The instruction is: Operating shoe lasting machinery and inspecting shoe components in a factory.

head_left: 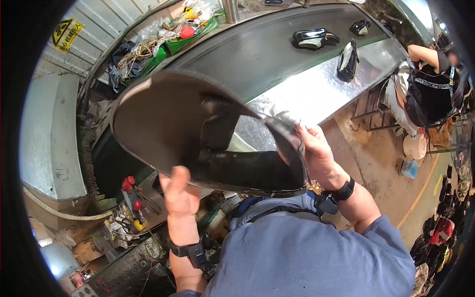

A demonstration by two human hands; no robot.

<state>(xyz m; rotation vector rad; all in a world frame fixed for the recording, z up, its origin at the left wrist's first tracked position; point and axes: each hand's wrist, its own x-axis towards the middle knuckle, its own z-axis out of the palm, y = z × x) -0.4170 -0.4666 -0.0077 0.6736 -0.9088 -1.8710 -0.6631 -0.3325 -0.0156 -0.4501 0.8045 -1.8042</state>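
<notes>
The left hand [183,195] is at the lower edge of the dark shoe upper [158,116]; whether its grip closes there, I cannot tell. The right hand [320,156] has a narrow grip, thumb and fingers pinching the right end. The upper is in the air, so its wide side may sag or twist if the left support is weak. Beyond, black-and-white shoes [312,38] lie on the desk [222,64].

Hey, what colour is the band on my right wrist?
Black; the wristband shows best in the head view.
</notes>
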